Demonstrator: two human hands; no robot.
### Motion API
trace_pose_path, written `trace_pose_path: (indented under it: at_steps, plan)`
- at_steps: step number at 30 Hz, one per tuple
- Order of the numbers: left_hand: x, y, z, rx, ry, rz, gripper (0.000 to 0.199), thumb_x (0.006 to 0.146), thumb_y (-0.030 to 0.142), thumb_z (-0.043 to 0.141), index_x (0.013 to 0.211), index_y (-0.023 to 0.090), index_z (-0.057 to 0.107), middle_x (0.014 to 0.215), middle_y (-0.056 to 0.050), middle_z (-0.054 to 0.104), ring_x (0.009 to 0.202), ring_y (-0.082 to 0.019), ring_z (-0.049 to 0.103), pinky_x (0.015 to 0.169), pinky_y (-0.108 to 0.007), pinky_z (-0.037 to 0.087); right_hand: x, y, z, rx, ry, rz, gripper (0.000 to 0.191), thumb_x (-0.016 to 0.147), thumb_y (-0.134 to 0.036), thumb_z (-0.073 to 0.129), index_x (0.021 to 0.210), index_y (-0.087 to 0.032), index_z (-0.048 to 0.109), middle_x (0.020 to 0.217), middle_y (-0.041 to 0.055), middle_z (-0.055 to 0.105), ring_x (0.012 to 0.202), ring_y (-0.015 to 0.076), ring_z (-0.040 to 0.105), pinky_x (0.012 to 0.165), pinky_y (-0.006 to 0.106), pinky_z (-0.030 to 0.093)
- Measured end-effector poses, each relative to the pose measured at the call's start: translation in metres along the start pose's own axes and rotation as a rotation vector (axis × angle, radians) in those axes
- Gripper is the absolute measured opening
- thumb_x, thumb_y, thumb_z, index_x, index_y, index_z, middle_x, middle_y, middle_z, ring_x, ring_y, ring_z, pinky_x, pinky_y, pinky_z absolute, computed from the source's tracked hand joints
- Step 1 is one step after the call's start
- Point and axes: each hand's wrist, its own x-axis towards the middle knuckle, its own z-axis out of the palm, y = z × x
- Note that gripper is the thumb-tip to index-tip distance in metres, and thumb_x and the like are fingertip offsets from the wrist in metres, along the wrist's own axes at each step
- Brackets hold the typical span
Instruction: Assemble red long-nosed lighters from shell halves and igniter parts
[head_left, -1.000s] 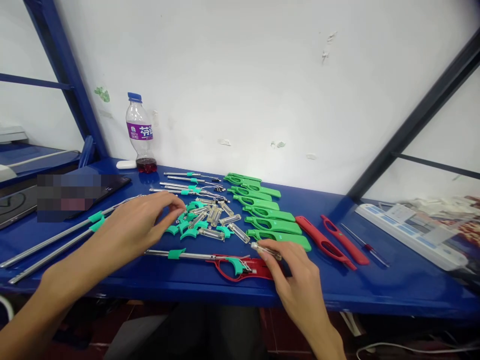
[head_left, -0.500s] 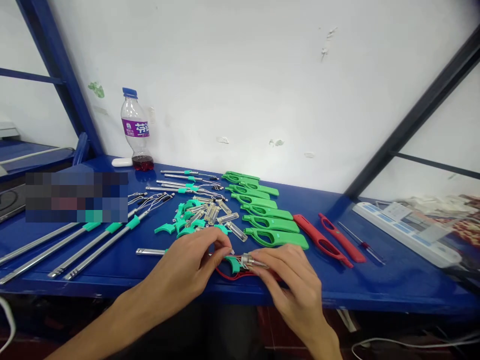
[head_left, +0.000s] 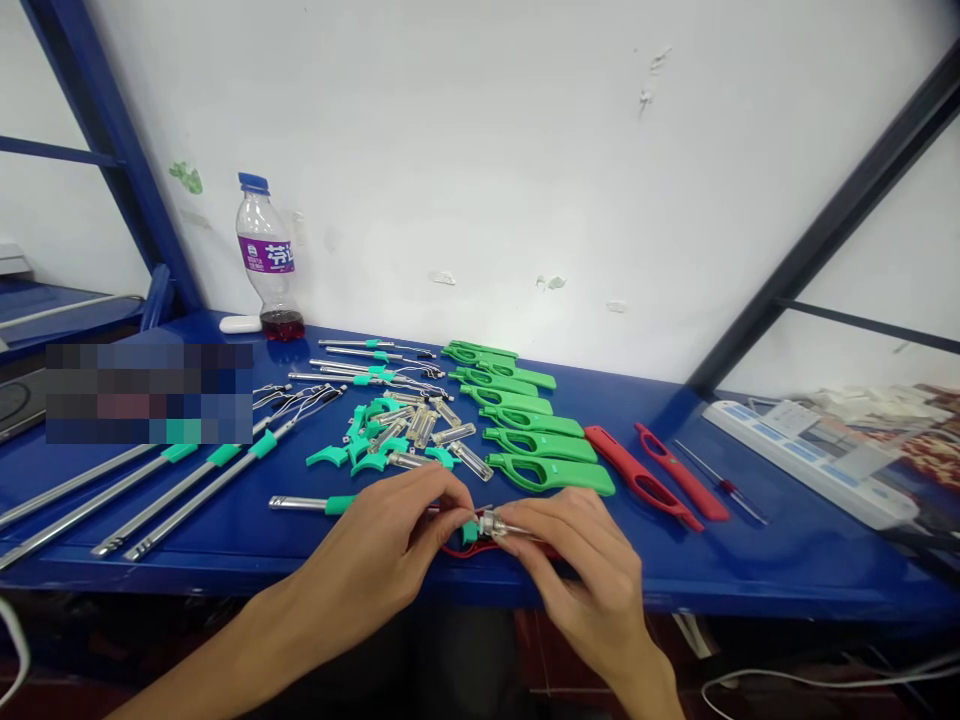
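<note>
At the table's front edge a red lighter shell half lies beneath my hands, mostly covered by them. My right hand pinches a clear fuel tank over the shell, its capped end pointing left. Thumb and forefinger of my left hand close together at that capped end; what they grip is too small to make out. Just below those fingertips sits a teal trigger. A metal lighter tube with a teal collar extends left from behind my left hand.
Loose teal triggers and clear tanks are heaped behind my hands. Several green shells stand in a row, with red shells and a screwdriver rightward. Metal tubes lie left; a bottle stands behind.
My left fingertips have moved slightly right, up to the tank's capped end. More of the tube's teal collar shows. My right hand keeps its grip on the fuel tank.
</note>
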Motion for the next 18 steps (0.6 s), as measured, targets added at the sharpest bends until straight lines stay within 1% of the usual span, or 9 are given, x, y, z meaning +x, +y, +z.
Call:
trace_pose_path:
  at_steps: [5, 9, 12, 15, 18]
  plan:
    - [-0.002, 0.006, 0.003, -0.065, -0.031, -0.027, 0.02, 0.109, 0.023, 0.051, 0.096, 0.024, 0.066, 0.089, 0.002, 0.071, 0.078, -0.015, 0.064, 0.072, -0.027, 0.047, 0.001, -0.001, -0.001, -0.01, -0.013, 0.021, 0.022, 0.101, -0.007, 0.072, 0.115, -0.024, 0.073, 0.103, 0.0015, 0.084, 0.087, 0.019, 0.077, 0.081, 0.037, 0.049]
    - [-0.002, 0.008, 0.004, -0.16, -0.021, -0.116, 0.021, 0.108, 0.03, 0.054, 0.093, 0.024, 0.068, 0.086, 0.001, 0.072, 0.075, -0.016, 0.064, 0.068, -0.028, 0.047, 0.001, -0.001, 0.0, -0.007, -0.016, 0.037, 0.024, 0.1, -0.007, 0.072, 0.116, -0.024, 0.072, 0.103, 0.0012, 0.084, 0.086, 0.0195, 0.077, 0.08, 0.037, 0.05]
    - [-0.002, 0.009, 0.005, -0.213, -0.003, -0.174, 0.022, 0.108, 0.035, 0.056, 0.093, 0.024, 0.069, 0.086, 0.001, 0.072, 0.074, -0.016, 0.063, 0.067, -0.027, 0.047, 0.001, -0.001, -0.001, 0.001, -0.004, 0.021, 0.026, 0.1, -0.005, 0.072, 0.118, -0.024, 0.071, 0.103, 0.0011, 0.084, 0.086, 0.0184, 0.076, 0.08, 0.037, 0.049]
    - [-0.002, 0.011, 0.007, -0.246, 0.006, -0.201, 0.024, 0.108, 0.037, 0.056, 0.092, 0.024, 0.069, 0.084, 0.001, 0.07, 0.07, -0.014, 0.059, 0.061, -0.026, 0.044, 0.0, -0.001, -0.001, 0.01, -0.011, 0.018, 0.026, 0.1, -0.005, 0.072, 0.118, -0.023, 0.071, 0.104, 0.0007, 0.084, 0.087, 0.0176, 0.076, 0.081, 0.037, 0.049]
    - [-0.002, 0.013, 0.007, -0.277, -0.011, -0.214, 0.024, 0.107, 0.038, 0.058, 0.091, 0.024, 0.069, 0.081, 0.002, 0.069, 0.067, -0.014, 0.057, 0.057, -0.025, 0.041, 0.0, -0.001, -0.001, 0.003, -0.025, 0.021, 0.024, 0.1, -0.006, 0.072, 0.116, -0.024, 0.071, 0.104, 0.0005, 0.084, 0.088, 0.0179, 0.077, 0.082, 0.037, 0.049]
